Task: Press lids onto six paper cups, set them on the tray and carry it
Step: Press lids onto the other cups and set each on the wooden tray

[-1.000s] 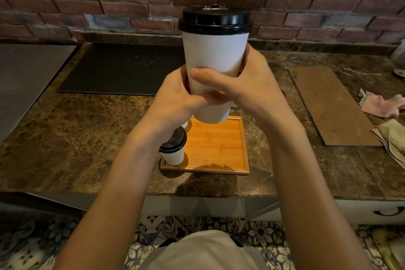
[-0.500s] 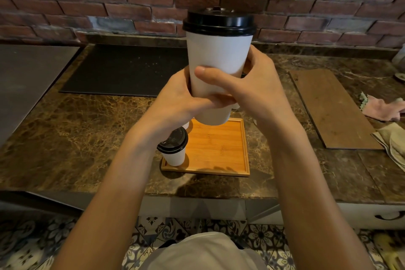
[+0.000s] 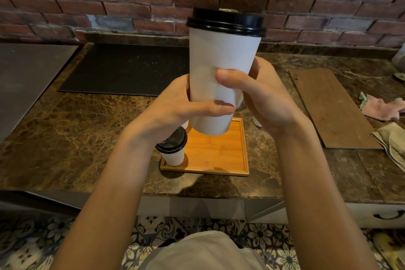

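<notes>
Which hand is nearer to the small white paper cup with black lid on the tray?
Left. The left hand is raised above the small white paper cup; the right hand is raised farther right.

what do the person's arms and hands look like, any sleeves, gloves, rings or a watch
The left hand and right hand wear no gloves, and no ring shows on the visible fingers. Neither wrist carries a watch or band. No sleeve shows on either forearm as far as the frame reaches. A pale, whitish shirt shows at the bottom edge.

Rear cup [image 3: 185,124] (mostly) behind left hand [image 3: 175,107]
</notes>
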Tool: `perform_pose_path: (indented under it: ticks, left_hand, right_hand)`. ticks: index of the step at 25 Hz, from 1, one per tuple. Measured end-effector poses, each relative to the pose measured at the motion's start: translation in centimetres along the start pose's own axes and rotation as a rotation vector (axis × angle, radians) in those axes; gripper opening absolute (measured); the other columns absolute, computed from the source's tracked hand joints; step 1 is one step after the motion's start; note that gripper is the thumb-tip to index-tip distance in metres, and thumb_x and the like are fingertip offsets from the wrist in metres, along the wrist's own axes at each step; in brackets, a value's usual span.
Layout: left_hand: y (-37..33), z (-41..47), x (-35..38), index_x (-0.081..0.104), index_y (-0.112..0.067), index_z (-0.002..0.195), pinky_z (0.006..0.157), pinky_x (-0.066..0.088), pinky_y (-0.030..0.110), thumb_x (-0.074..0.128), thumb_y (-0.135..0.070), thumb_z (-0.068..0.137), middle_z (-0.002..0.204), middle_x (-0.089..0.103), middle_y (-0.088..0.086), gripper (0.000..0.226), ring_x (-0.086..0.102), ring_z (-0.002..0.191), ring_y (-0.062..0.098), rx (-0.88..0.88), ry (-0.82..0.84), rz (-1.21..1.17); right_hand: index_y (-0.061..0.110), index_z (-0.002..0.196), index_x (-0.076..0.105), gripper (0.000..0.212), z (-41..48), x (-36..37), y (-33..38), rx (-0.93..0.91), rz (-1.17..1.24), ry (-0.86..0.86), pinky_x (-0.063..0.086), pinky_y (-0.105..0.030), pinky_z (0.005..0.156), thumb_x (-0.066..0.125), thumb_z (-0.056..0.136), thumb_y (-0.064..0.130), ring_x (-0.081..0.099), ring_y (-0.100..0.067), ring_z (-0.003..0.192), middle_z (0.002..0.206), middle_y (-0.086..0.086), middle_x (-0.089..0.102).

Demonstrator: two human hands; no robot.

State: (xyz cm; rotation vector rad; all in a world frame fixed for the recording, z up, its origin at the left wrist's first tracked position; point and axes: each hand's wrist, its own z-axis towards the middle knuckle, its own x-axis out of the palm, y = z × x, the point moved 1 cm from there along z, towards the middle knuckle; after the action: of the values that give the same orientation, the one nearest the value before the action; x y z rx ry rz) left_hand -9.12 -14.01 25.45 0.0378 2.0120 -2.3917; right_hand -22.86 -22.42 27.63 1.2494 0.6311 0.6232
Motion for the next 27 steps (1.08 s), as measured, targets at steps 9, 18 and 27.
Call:
perform_pose_path:
  ticks: [9, 18, 27]
  left_hand:
    - [0.5, 0.6, 0.1, 0.059, -0.024, 0.113, 0.085, 0.055, 0.03, 0.077, -0.019, 0.069, 0.107, 0.068, -0.003, 0.047, 0.064, 0.103, 0.014, -0.015, -0.103, 0.054]
    - [0.5, 1.1, 0.3, 0.057, -0.02, 0.116, 0.078, 0.055, 0.02, 0.077, -0.019, 0.067, 0.107, 0.067, -0.007, 0.053, 0.065, 0.097, 0.005, -0.022, -0.288, 0.162]
    - [1.5, 1.8, 0.5, 0.052, -0.007, 0.127, 0.066, 0.048, 0.006, 0.076, -0.007, 0.073, 0.104, 0.063, -0.007, 0.059, 0.063, 0.089, -0.009, -0.019, -0.422, 0.238]
  right_hand:
    - [0.023, 0.118, 0.057, 0.053, 0.5, 0.4, 0.4, 0.031, -0.166, -0.051, 0.055, -0.019, 0.074, 0.076, 0.071, 0.039, 0.066, -0.004, 0.095, 0.104, 0.008, 0.066]
    - [0.019, 0.126, 0.052, 0.072, 1.1, 1.2, 0.6, 0.03, -0.313, -0.208, 0.059, -0.031, 0.08, 0.084, 0.067, 0.045, 0.063, -0.007, 0.1, 0.112, 0.006, 0.062]
    - [0.018, 0.129, 0.048, 0.08, 1.2, 2.7, -0.2, 0.035, -0.436, -0.395, 0.054, -0.042, 0.091, 0.082, 0.067, 0.054, 0.059, -0.012, 0.106, 0.109, 0.012, 0.056]
